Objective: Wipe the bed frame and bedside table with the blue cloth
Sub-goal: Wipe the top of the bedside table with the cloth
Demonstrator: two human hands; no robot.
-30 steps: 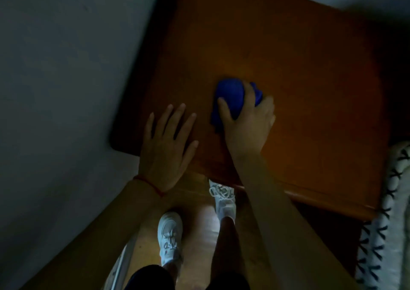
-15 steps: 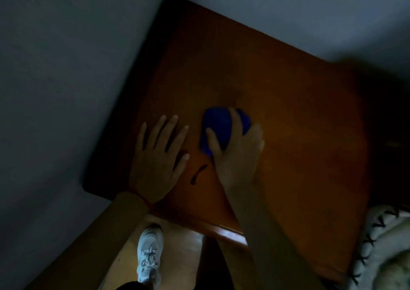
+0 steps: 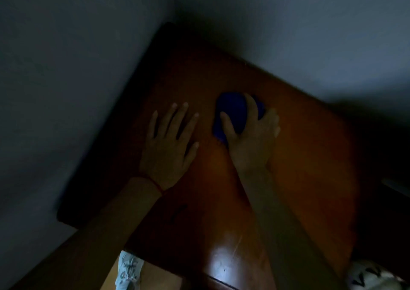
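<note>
The wooden bedside table point(image 3: 306, 167) fills the middle of the dim view, set in a corner between two walls. A bunched blue cloth point(image 3: 233, 112) lies on its top, a little behind the centre. My right hand point(image 3: 250, 138) presses down on the cloth, thumb and fingers wrapped over it, so its near part is hidden. My left hand point(image 3: 169, 147) rests flat on the tabletop just left of the cloth, fingers spread, holding nothing. The bed frame is not in sight.
Grey walls point(image 3: 66, 90) close in on the table's left and far sides. A white shoe point(image 3: 128, 272) stands on the floor at the front edge. Patterned white bedding point(image 3: 372, 276) shows at the bottom right. A small dark mark point(image 3: 177, 213) sits on the tabletop.
Both hands have moved farther back across the tabletop, the right hand pushing the blue cloth along. The view has tilted up, so more wall and less floor show.
</note>
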